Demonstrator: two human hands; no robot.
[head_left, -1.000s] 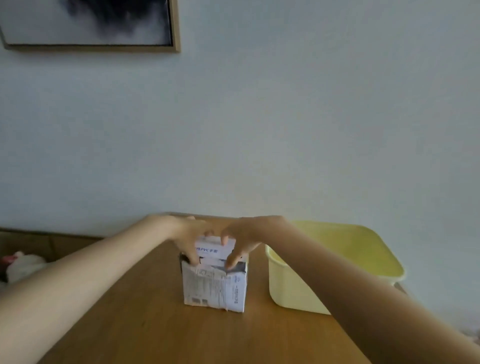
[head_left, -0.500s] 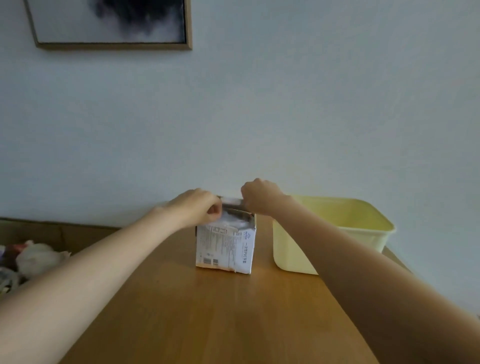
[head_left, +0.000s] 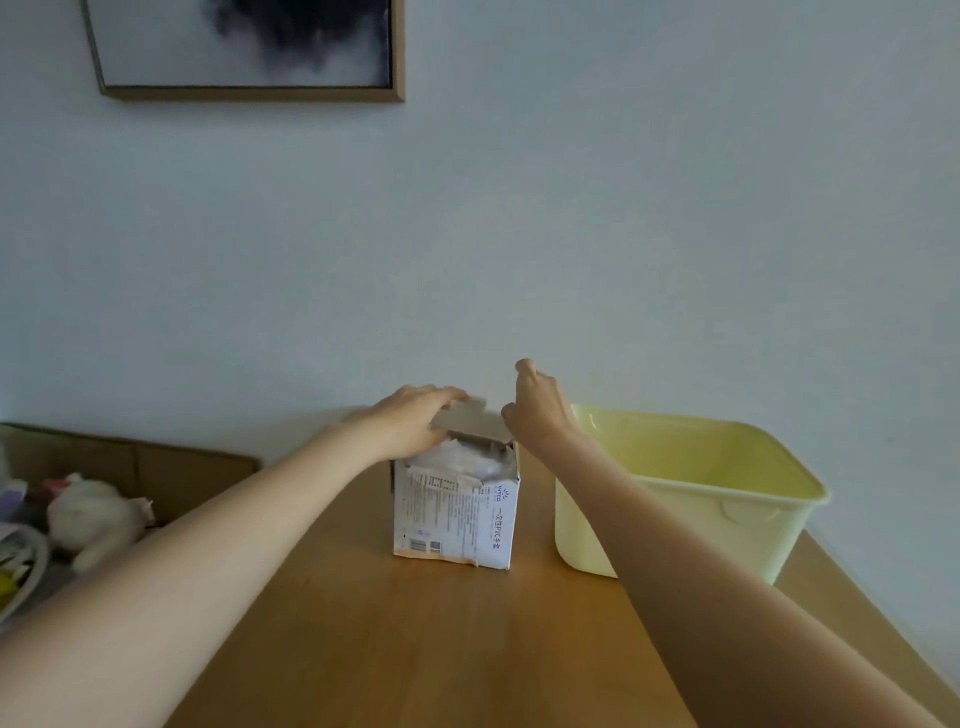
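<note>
Glove box stands on the table beside the yellow tub, top open, left hand pinching its raised flap, right hand loosely curled alongside, whether gripping I cannot tell; contents not yet drawn out.

Glove box upright on table; tub just beside, right. Cardboard carton left of table, plush toy near it. Framed picture on wall behind.
</note>
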